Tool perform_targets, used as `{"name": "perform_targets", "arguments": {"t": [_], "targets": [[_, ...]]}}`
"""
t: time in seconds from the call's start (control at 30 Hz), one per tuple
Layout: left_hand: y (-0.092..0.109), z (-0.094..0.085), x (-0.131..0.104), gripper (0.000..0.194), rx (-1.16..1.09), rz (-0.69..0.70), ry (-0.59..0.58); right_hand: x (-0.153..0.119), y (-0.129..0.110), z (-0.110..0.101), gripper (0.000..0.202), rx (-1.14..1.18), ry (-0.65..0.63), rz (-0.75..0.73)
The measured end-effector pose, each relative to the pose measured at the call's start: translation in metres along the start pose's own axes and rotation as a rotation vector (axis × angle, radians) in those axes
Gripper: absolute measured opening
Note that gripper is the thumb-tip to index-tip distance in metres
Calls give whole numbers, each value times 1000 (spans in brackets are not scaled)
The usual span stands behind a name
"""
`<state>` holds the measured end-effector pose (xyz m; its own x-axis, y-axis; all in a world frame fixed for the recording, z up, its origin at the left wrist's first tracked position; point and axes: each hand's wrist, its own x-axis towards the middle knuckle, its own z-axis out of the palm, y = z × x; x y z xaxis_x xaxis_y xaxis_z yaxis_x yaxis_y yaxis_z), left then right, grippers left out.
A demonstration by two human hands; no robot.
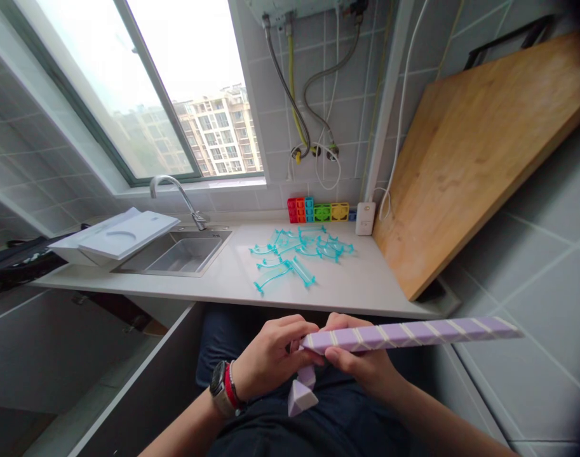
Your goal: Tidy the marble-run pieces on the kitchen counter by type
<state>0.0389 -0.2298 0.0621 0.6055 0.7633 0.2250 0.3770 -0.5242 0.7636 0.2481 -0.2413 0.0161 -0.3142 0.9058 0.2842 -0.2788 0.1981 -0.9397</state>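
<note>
A lilac and white snake puzzle is held in both hands in front of my body, below the counter's front edge. Its long straight section points to the right, while a short folded end hangs between my wrists. My left hand pinches the puzzle near the bend, with the fingers closed round it. Around the left end of the straight section, my right hand grips with thumb below and fingers partly hidden behind. Part of the puzzle at the bend is covered by my left fingers.
On the white counter lie several turquoise plastic pieces. Behind them stands a row of coloured blocks beside a white box. A sink with white foam packaging is at left; a wooden board leans at right.
</note>
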Motion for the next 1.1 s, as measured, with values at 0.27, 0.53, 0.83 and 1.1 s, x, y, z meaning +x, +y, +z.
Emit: {"name": "perform_targets", "arguments": {"t": [0.27,0.53,0.83,1.1], "targets": [[-11,-9,-2,56,-476,-220,-223,2,-2,1,24,0,-126,-8],[-43,-7,-11,58,-844,-313,-204,5,1,3,29,-21,-158,-8],[-17,20,-3,42,-1007,-212,1,3,5,4,24,270,-98,-13],[-4,16,-4,33,-610,-117,222,-2,8,8,24,104,120,49]]}}
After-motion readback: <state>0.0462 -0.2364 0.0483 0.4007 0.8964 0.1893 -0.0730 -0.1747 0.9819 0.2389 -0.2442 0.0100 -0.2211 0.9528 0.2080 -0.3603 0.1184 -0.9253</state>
